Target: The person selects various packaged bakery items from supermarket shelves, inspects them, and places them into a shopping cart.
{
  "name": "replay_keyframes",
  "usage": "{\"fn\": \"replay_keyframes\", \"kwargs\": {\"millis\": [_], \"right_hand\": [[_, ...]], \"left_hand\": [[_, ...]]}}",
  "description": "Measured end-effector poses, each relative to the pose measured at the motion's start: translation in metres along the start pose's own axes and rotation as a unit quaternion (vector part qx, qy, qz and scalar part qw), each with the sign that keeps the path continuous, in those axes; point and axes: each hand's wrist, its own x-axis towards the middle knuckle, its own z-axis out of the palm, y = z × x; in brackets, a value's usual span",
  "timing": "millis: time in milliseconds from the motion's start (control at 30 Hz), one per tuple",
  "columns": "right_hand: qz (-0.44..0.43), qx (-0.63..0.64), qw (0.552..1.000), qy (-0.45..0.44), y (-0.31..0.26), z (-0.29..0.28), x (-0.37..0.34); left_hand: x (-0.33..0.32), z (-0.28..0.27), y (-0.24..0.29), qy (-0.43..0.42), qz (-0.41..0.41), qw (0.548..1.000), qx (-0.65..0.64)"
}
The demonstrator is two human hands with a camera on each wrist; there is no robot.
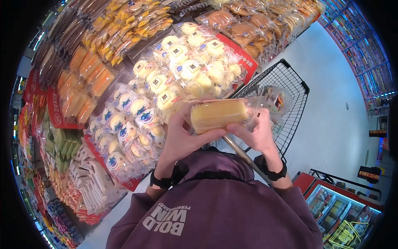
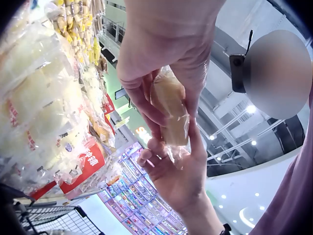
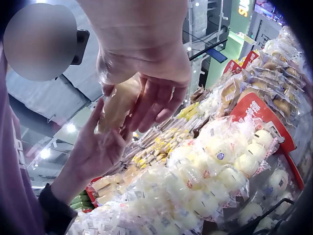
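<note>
A yellow block-shaped cake in a clear plastic wrapper (image 1: 219, 114) is held in front of the body, over the cart's handle bar (image 1: 244, 157). My left hand (image 1: 184, 139) grips its left end, thumb along the near edge. At the other end, my right hand (image 1: 260, 132) holds the wrapper, with its thumb on the near side. In the left wrist view, the wrapped cake (image 2: 171, 110) shows between the fingers of both hands. The right wrist view shows the cake (image 3: 117, 105) partly hidden behind the right hand.
Round cream buns in clear bags (image 1: 178, 54) are heaped ahead, beside buns with blue print (image 1: 126, 128). Long orange-brown breads (image 1: 89, 70) lie further left. A black wire shopping cart (image 1: 299, 120) stands at the right, holding a bagged item. A red-sided freezer (image 1: 304, 182) is at lower right.
</note>
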Motion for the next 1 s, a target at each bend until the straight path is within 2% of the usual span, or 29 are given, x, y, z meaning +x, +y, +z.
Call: {"fn": "replay_keyframes", "kwargs": {"millis": [100,200,300,400,500,700,800,900,1000], "right_hand": [[-0.048,-0.03,0.998,-0.006,0.006,0.001,-0.002],[0.034,-0.001,0.999,0.028,-0.003,0.006,-0.005],[-0.033,0.033,0.996,0.071,0.008,0.009,-0.006],[0.048,0.081,0.994,0.052,-0.001,0.005,-0.01],[0.072,0.089,0.993,0.043,-0.006,0.003,-0.011],[-0.016,0.114,0.992,0.048,0.002,0.005,-0.012],[-0.031,0.076,0.997,0.007,-0.001,-0.001,-0.012],[-0.099,0.045,0.994,-0.016,0.002,-0.004,-0.01],[-0.114,0.064,0.991,-0.01,0.005,-0.002,-0.012]], "left_hand": [[-0.001,-0.004,-0.001,-0.005,-0.027,0.999,0.032],[-0.002,-0.001,0.002,0.002,-0.055,0.998,0.037],[-0.003,0.002,0.003,0.005,-0.068,0.997,0.025],[-0.004,0.001,0.0,-0.006,-0.09,0.996,0.017],[-0.006,0.002,0.002,-0.006,-0.113,0.994,0.003],[-0.006,0.001,0.005,-0.031,-0.047,0.998,0.004],[-0.005,-0.004,0.01,-0.061,-0.008,0.992,0.109],[-0.002,-0.008,0.001,-0.068,0.071,0.986,0.138],[-0.002,-0.011,0.0,-0.08,0.091,0.982,0.145]]}}
